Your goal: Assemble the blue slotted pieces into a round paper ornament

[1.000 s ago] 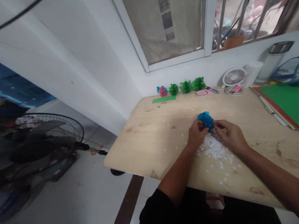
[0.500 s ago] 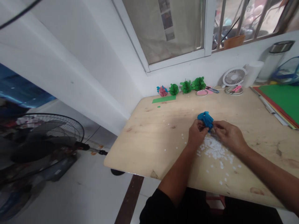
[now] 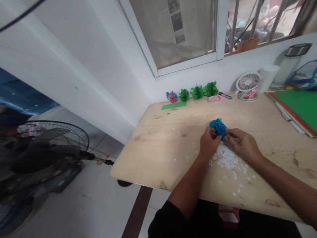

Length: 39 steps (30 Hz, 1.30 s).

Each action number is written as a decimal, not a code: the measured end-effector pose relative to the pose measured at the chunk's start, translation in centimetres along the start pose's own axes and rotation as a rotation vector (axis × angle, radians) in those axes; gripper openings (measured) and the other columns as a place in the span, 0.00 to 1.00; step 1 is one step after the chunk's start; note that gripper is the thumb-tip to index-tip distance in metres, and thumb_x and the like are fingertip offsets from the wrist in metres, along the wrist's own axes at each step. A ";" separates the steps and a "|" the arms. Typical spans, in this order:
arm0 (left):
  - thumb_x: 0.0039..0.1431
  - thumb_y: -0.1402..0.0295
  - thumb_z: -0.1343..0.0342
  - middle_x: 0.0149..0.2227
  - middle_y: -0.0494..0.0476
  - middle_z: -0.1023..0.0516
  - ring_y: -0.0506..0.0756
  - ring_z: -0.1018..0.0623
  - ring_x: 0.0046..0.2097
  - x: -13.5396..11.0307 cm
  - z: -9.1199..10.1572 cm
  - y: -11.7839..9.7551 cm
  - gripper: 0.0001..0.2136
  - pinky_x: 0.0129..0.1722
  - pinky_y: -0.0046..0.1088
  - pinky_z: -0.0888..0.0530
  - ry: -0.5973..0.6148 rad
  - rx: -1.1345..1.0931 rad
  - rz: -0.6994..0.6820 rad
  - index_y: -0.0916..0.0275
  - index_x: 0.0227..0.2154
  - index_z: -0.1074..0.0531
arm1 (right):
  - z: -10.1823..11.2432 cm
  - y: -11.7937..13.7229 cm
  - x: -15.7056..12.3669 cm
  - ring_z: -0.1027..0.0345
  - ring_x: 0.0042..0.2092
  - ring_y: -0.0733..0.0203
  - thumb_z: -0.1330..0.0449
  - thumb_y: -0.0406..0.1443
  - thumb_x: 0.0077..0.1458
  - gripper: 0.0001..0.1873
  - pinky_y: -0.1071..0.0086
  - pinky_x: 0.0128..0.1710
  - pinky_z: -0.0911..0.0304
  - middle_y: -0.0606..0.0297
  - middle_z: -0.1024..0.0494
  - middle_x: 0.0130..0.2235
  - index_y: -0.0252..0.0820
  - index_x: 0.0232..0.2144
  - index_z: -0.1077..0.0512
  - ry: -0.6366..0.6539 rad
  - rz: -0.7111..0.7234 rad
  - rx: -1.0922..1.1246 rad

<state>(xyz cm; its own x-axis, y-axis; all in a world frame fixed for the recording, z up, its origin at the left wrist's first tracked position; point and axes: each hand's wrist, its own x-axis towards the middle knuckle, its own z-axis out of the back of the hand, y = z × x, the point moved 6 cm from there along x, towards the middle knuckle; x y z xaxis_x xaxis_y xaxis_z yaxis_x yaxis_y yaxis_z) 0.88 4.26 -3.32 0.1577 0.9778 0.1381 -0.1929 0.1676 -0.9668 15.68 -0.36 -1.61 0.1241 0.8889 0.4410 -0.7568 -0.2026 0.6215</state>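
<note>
A folded blue paper craft (image 3: 218, 126) is held above the wooden table, between my two hands. My left hand (image 3: 210, 142) is closed on its lower left side, thumb at the front. At its right edge, the fingertips of my right hand (image 3: 240, 142) pinch the paper. Small white paper bits (image 3: 228, 159) lie heaped on the table just below the hands, some scattered towards the front edge. What exactly the right fingertips grip is too small to make out.
Along the wall stand several green paper crafts (image 3: 197, 92) and a pink and blue one (image 3: 172, 96). A green paper strip (image 3: 173, 105), a cutter (image 3: 225, 95), a small white fan (image 3: 248, 81) and stacked coloured sheets (image 3: 297, 109) also lie or stand on the wooden table (image 3: 153, 148).
Hardly anything differs. The blue paper craft and both hands stay in nearly the same place, with only a slight shift of the fingers.
</note>
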 end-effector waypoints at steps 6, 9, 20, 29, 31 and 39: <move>0.48 0.75 0.37 0.29 0.49 0.24 0.53 0.22 0.34 -0.1 0.0 -0.3 0.11 0.37 0.28 0.27 -0.030 0.044 0.002 0.58 0.32 0.33 | -0.3 -0.4 0.1 0.21 0.39 0.50 0.45 0.40 0.54 0.14 0.57 0.41 0.27 0.58 0.17 0.40 0.46 0.36 0.21 0.021 -0.039 0.084; 0.49 0.75 0.38 0.29 0.49 0.24 0.52 0.23 0.34 0.0 0.0 -0.1 0.11 0.38 0.27 0.27 -0.031 0.020 0.004 0.59 0.32 0.33 | -0.2 -0.3 0.2 0.21 0.39 0.50 0.45 0.41 0.53 0.14 0.57 0.41 0.27 0.56 0.17 0.39 0.44 0.36 0.21 0.028 -0.047 0.119; 0.49 0.75 0.38 0.30 0.49 0.25 0.52 0.23 0.35 0.3 0.1 0.4 0.13 0.39 0.28 0.27 -0.040 0.028 -0.002 0.58 0.37 0.33 | 0.3 -0.5 0.3 0.22 0.37 0.52 0.44 0.42 0.55 0.13 0.59 0.39 0.27 0.58 0.16 0.38 0.46 0.35 0.21 -0.019 -0.079 0.122; 0.50 0.71 0.37 0.37 0.54 0.23 0.55 0.23 0.40 -0.2 0.5 -0.7 0.15 0.43 0.32 0.26 -0.085 0.106 -0.058 0.58 0.41 0.31 | 0.4 -0.8 0.7 0.23 0.38 0.55 0.43 0.43 0.56 0.19 0.59 0.41 0.26 0.55 0.18 0.44 0.42 0.47 0.24 -0.056 -0.103 0.222; 0.49 0.70 0.36 0.39 0.55 0.23 0.55 0.23 0.42 -0.2 0.5 -0.9 0.16 0.44 0.33 0.26 -0.092 0.110 -0.077 0.59 0.42 0.30 | -0.3 -0.9 0.6 0.23 0.39 0.54 0.43 0.44 0.57 0.20 0.59 0.42 0.26 0.55 0.18 0.45 0.42 0.48 0.25 -0.006 -0.109 0.271; 0.49 0.70 0.36 0.40 0.55 0.24 0.55 0.25 0.41 0.3 0.7 -0.3 0.15 0.42 0.32 0.27 -0.061 0.067 -0.102 0.59 0.41 0.26 | -1.3 -1.3 0.2 0.22 0.40 0.53 0.41 0.47 0.56 0.20 0.59 0.40 0.26 0.56 0.18 0.42 0.43 0.46 0.24 0.015 -0.131 0.417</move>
<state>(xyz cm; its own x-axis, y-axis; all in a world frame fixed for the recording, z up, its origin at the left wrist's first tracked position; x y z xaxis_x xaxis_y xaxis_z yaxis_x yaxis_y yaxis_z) 0.27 4.63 -2.83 0.1207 0.9607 0.2498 -0.2435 0.2726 -0.9308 15.88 0.58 -3.15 0.1903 0.9235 0.3330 -0.4106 -0.2332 0.8815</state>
